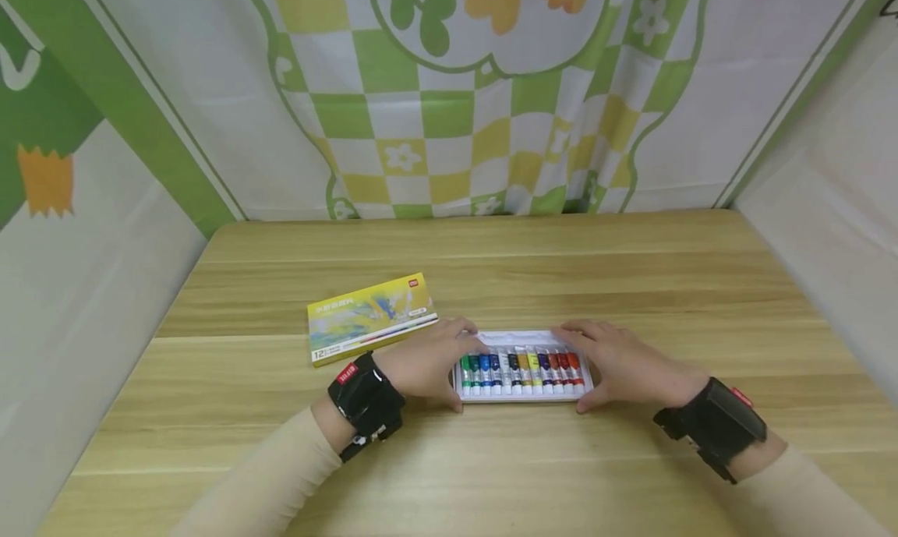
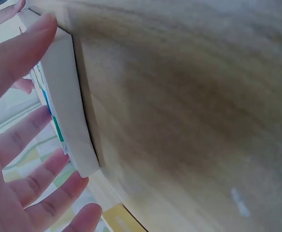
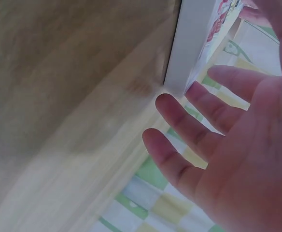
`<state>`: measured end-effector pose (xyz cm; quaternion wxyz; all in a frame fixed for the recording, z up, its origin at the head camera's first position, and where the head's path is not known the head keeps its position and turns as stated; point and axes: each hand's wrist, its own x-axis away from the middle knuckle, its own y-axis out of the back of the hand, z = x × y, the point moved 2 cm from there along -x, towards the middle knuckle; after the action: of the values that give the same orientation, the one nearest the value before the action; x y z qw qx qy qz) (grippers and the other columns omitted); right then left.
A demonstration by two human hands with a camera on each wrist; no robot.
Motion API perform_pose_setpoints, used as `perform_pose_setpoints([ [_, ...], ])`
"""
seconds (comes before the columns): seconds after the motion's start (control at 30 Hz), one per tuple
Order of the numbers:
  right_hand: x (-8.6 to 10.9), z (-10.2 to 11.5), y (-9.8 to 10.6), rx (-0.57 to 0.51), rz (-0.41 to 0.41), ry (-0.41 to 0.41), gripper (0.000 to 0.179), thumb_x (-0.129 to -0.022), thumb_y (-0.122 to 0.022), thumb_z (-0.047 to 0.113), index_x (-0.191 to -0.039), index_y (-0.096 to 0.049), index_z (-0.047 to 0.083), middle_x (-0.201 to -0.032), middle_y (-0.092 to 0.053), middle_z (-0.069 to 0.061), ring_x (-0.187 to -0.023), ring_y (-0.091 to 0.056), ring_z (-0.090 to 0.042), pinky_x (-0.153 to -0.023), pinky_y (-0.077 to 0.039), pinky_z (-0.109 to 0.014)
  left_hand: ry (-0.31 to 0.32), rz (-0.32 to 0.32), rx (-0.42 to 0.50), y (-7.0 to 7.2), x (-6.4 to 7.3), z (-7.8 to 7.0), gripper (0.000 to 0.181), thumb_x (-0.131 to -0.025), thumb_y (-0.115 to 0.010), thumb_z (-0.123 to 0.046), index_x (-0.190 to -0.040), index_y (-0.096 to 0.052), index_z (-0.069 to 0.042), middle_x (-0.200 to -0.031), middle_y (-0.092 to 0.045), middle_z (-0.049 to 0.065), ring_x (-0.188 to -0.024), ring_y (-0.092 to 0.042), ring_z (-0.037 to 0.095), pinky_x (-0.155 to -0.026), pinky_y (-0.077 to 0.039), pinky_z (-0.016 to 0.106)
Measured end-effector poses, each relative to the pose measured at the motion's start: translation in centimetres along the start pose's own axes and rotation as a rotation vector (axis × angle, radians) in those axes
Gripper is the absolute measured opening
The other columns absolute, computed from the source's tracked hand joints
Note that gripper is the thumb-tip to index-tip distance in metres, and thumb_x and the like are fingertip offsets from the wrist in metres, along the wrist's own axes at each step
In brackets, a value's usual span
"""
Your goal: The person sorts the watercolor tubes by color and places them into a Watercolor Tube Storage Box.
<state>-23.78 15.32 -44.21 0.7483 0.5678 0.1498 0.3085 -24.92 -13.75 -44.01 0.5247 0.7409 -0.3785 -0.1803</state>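
A white tray (image 1: pixel 519 338) of small paint tubes (image 1: pixel 515 371) sits in front of me, its tubes side by side in a colored row. At its left end my left hand (image 1: pixel 424 359) spreads thumb and fingers around the corners. My right hand (image 1: pixel 624 363) frames the opposite end the same way. In the left wrist view, fairly straight fingers lie along the tray's white side (image 2: pixel 66 96), some tips at its edge. The right wrist view has relaxed, parted fingers (image 3: pixel 177 121) by the tray's corner (image 3: pixel 184 72); firm contact there is unclear.
Behind my left hand, a yellow paint box (image 1: pixel 372 319) lies at an angle on the wooden table (image 1: pixel 526 475). A green, yellow and white checkered curtain (image 1: pixel 449 132) hangs along the far edge. Pale fabric walls stand on both sides.
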Motion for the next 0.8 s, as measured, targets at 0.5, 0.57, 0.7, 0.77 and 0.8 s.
perform_pose_setpoints([
  [0.5, -1.9, -0.2, -0.1, -0.128, 0.04, 0.103, 0.106, -0.073, -0.09, 0.05, -0.153, -0.043, 0.0, -0.152, -0.042, -0.023, -0.136, -0.044, -0.042, -0.109, -0.04, -0.057, 0.078, 0.019, 0.114, 0.3, -0.5, 0.2, 0.105, -0.066, -0.098, -0.021, -0.155, -0.042, -0.006, -0.146, -0.047, 0.014, -0.128, -0.048, 0.026, -0.109, -0.043, 0.04],
  [0.57, -1.9, -0.2, -0.1, -0.127, 0.057, 0.091, 0.108, -0.072, -0.092, 0.049, -0.154, -0.042, -0.001, -0.151, -0.043, -0.023, -0.136, -0.045, -0.042, -0.109, -0.04, -0.057, 0.095, 0.024, 0.14, 0.2, -0.7, 0.1, 0.108, -0.066, -0.098, -0.016, -0.156, -0.04, -0.004, -0.148, -0.045, 0.016, -0.129, -0.049, 0.028, -0.108, -0.043, 0.041],
  [0.7, -1.5, -0.2, -0.4, -0.118, 0.042, 0.061, 0.111, -0.07, -0.091, 0.052, -0.153, -0.042, -0.002, -0.149, -0.043, -0.024, -0.134, -0.045, -0.042, -0.108, -0.04, -0.057, 0.142, -0.02, 0.148, 0.1, -1.2, 0.2, 0.108, -0.066, -0.096, -0.008, -0.157, -0.037, -0.002, -0.15, -0.043, 0.02, -0.133, -0.047, 0.033, -0.109, -0.042, 0.044],
  [0.77, -1.0, -0.2, -0.5, -0.12, 0.023, 0.041, 0.11, -0.071, -0.09, 0.054, -0.152, -0.043, -0.004, -0.147, -0.045, -0.025, -0.133, -0.046, -0.043, -0.108, -0.041, -0.057, 0.17, -0.095, 0.125, 0.2, -1.4, 0.3, 0.102, -0.068, -0.094, -0.005, -0.155, -0.04, -0.001, -0.148, -0.045, 0.023, -0.132, -0.049, 0.036, -0.108, -0.043, 0.046],
  [0.8, -0.7, -0.2, -0.5, -0.126, 0.012, 0.026, 0.108, -0.072, -0.089, 0.054, -0.152, -0.044, -0.004, -0.145, -0.046, -0.025, -0.131, -0.047, -0.042, -0.107, -0.042, -0.057, 0.191, -0.142, 0.118, 0.3, -1.5, 0.4, 0.098, -0.069, -0.093, -0.005, -0.153, -0.042, 0.0, -0.145, -0.047, 0.024, -0.129, -0.051, 0.038, -0.107, -0.044, 0.047],
])
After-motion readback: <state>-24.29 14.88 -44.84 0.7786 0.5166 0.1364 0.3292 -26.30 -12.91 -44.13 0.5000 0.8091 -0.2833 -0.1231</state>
